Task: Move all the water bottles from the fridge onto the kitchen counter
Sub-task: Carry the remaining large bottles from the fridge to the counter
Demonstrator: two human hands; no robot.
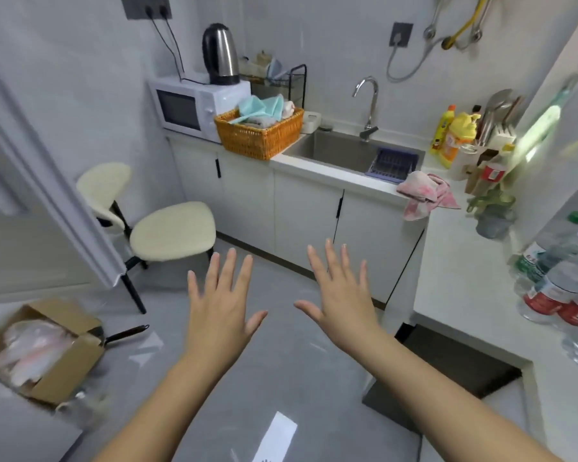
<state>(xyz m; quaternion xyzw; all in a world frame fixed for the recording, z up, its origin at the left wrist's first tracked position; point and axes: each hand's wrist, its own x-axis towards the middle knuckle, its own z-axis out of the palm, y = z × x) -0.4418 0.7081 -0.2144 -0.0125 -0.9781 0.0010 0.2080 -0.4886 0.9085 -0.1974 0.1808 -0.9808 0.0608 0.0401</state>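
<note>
Both my hands are stretched out over the grey floor, palms down, fingers spread. My left hand [221, 303] and my right hand [342, 295] hold nothing. Several clear plastic water bottles [563, 285] with red and green labels and caps stand together on the white kitchen counter [464, 281] at the far right, well to the right of my right hand. The fridge is not in view.
A sink [341, 150] with a tap sits in the counter ahead; a pink cloth [424, 193] hangs over its edge. A wicker basket [257, 136], a microwave [194, 108] and a kettle stand at the left. A cream chair [171, 230] and a cardboard box [44, 351] sit on the floor at left.
</note>
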